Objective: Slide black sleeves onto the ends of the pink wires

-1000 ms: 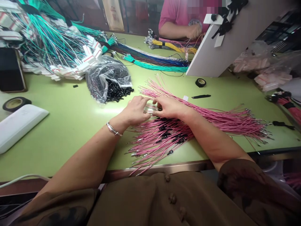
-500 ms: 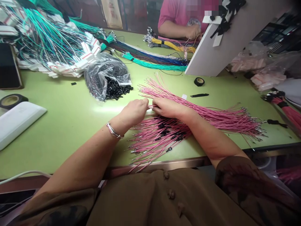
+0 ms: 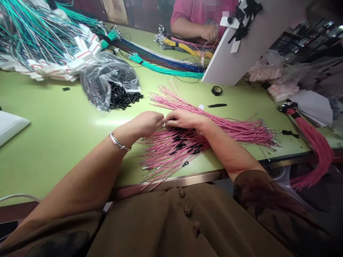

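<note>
My left hand point(image 3: 146, 123) and my right hand point(image 3: 182, 119) meet fingertip to fingertip above a spread of pink wires point(image 3: 187, 142) on the green table point(image 3: 59, 132). Both hands pinch the end of one pink wire between them. What else sits in the pinch is too small to make out. Small black sleeves point(image 3: 184, 144) sit on some of the wires under my right wrist. A silver bangle point(image 3: 118, 142) circles my left wrist.
A clear bag of small black sleeves point(image 3: 107, 84) lies beyond my left hand. Teal and blue wire bundles point(image 3: 166, 66) and tagged wires point(image 3: 53, 53) fill the far left. A black tape roll point(image 3: 216, 90), a white board point(image 3: 241, 53), another person in pink point(image 3: 198, 18).
My hands have drawn closer until the fingertips touch. The camera has swung to the right, so everything sits further left in view.
</note>
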Available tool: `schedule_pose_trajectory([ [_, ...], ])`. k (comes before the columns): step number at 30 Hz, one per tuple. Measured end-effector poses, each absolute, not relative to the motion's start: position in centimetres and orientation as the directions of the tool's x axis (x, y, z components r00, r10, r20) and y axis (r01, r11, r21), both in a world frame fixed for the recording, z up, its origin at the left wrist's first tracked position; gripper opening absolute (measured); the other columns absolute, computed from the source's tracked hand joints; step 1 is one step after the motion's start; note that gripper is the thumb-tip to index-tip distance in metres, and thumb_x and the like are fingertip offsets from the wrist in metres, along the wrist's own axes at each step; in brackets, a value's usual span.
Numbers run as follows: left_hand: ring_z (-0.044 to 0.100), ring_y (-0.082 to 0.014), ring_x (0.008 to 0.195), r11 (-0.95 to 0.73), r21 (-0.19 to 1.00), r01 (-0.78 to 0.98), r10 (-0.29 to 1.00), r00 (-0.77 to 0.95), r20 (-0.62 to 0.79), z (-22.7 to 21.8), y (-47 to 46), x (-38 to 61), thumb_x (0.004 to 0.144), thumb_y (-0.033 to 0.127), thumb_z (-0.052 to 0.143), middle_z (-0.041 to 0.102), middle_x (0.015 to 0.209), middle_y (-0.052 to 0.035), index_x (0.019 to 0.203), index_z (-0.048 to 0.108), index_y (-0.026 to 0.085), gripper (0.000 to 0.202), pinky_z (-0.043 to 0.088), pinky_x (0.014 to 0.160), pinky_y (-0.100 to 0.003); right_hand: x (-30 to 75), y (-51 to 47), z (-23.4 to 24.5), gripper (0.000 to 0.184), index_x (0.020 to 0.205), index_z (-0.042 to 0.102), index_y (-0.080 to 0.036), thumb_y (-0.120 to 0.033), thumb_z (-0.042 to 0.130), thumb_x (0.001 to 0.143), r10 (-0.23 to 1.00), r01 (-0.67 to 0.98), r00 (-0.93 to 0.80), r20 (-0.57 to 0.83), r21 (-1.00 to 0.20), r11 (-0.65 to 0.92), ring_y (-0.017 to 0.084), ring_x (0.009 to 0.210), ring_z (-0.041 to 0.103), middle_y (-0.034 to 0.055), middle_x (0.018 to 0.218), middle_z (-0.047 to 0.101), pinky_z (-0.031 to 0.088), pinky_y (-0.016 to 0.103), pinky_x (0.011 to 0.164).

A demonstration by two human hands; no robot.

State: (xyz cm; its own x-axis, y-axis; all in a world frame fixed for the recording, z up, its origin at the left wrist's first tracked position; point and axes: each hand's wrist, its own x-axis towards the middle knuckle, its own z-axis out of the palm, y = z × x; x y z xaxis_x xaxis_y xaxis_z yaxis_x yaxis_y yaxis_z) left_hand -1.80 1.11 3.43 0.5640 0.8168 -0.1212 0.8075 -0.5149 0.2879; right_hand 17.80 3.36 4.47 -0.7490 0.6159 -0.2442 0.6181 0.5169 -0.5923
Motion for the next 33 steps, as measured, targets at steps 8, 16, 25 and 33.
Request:
schedule_pose_trajectory([
  [8,0.058,-0.0200,0.074,-0.560,0.247,0.791,0.794,0.597,-0.114,3.6,0.9,-1.8,0.097,0.036,0.034,0.065,0.082,-0.0098,0.089,0.068,0.014,0.040,0.039,0.068,-0.030,17.5,3.2,4.8,0.014,0.086,0.066,-0.014,-0.025,0.056,0.089,0.623,0.660,-0.738,-0.260,-0.471,0.585,0.012,0.067,0.047,0.0022,0.077,0.062,0.032,0.025,0.064],
  [16,0.060,-0.0213,0.071,-0.588,0.120,0.800,0.770,0.599,-0.218,3.4,0.4,-1.7,0.097,0.029,0.035,0.068,0.082,-0.0116,0.093,0.067,0.013,0.036,0.036,0.063,-0.031,17.3,3.2,4.8,0.024,0.092,0.065,-0.015,-0.030,0.047,0.096,0.624,0.667,-0.740,-0.252,-0.398,0.630,0.014,0.072,0.048,0.0058,0.087,0.066,0.033,0.026,0.066],
  [25,0.060,-0.0188,0.075,-0.739,0.130,0.661,0.632,0.747,-0.206,2.9,1.4,-2.3,0.096,0.022,0.034,0.070,0.090,-0.0113,0.096,0.068,0.012,0.035,0.038,0.068,-0.029,20.4,1.2,3.6,0.035,0.102,0.066,-0.015,-0.033,0.037,0.101,0.699,0.711,-0.701,-0.142,-0.053,0.701,0.023,0.096,0.049,0.0128,0.106,0.061,0.032,0.035,0.083],
  [33,0.056,-0.0167,0.068,-0.686,0.262,0.678,0.631,0.735,-0.248,3.4,1.1,-2.4,0.097,0.031,0.036,0.068,0.082,-0.0078,0.089,0.068,0.016,0.036,0.035,0.066,-0.029,23.3,0.1,4.5,0.034,0.115,0.065,-0.017,-0.035,0.040,0.100,0.704,0.703,-0.709,-0.039,-0.114,0.702,0.026,0.109,0.049,0.0128,0.115,0.062,0.031,0.040,0.094],
])
